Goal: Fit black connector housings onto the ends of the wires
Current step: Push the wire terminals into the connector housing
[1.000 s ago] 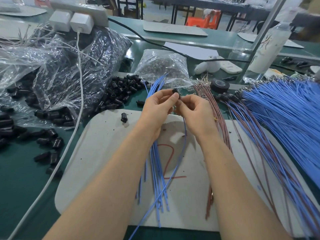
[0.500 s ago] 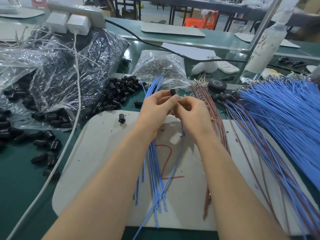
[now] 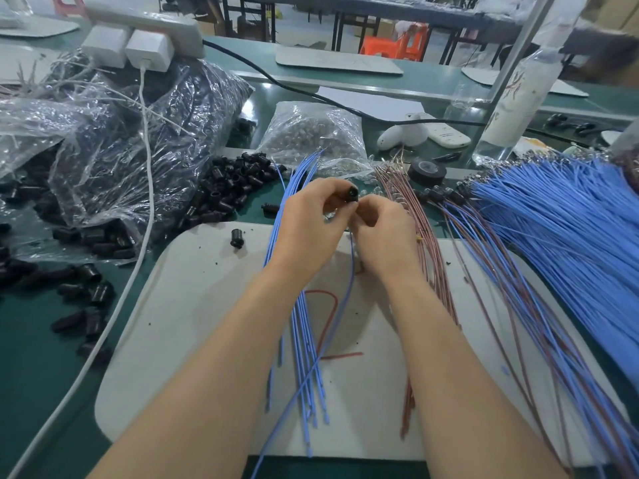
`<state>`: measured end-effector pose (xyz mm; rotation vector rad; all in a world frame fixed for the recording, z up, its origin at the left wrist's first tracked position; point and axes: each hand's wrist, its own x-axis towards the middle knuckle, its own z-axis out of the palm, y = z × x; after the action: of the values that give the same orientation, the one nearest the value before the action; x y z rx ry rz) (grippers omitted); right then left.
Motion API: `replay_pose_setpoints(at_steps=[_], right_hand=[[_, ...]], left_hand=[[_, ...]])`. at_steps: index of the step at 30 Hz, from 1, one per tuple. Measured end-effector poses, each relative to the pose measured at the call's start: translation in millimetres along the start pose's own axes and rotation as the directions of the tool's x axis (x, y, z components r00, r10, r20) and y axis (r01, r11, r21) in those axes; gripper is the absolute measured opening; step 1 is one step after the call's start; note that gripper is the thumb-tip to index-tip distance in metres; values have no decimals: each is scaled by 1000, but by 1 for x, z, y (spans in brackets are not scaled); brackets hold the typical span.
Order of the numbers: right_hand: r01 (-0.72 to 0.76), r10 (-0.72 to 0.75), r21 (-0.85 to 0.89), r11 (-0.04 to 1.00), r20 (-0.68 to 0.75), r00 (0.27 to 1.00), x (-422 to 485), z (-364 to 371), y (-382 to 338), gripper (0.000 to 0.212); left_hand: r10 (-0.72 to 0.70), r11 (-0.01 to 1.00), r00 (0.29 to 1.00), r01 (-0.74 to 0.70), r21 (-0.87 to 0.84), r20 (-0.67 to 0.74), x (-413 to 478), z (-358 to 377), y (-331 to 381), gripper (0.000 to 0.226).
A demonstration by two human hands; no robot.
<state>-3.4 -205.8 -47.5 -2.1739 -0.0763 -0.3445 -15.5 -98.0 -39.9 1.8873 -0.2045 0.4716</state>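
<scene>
Your left hand and right hand: raised together over the white board. The left grip pinches a black housing, and the right grip is curled on a blue wire just beneath. On the tabletop: large clear bag of housings, small bag of pale parts; hands unmoved since half a second ago.

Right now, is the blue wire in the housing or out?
Cannot tell. The left hand pinches the black housing, the right hand holds the blue wire just below it, and their fingers hide the joint.
</scene>
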Motion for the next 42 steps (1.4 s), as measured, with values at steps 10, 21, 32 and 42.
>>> replay_pose_setpoints(at_steps=[10,21,32,42], right_hand=[[43,-50,-103,994,-69,996,-4,-6,0,13],[64,-75,-103,993,-99,992,-4,-5,0,14],[62,-62,2,998,-35,997,-3,-6,-2,9],[117,-123,-79,990,-87,989,-4,-8,0,9]], left_hand=[[44,996,994,-37,-77,95,-3,5,-1,24],[16,994,992,-2,-105,125,-2,5,-1,22],[-22,999,999,24,-32,49,-1,2,-1,16],[-34,985,992,53,-162,122,-1,2,-1,18]])
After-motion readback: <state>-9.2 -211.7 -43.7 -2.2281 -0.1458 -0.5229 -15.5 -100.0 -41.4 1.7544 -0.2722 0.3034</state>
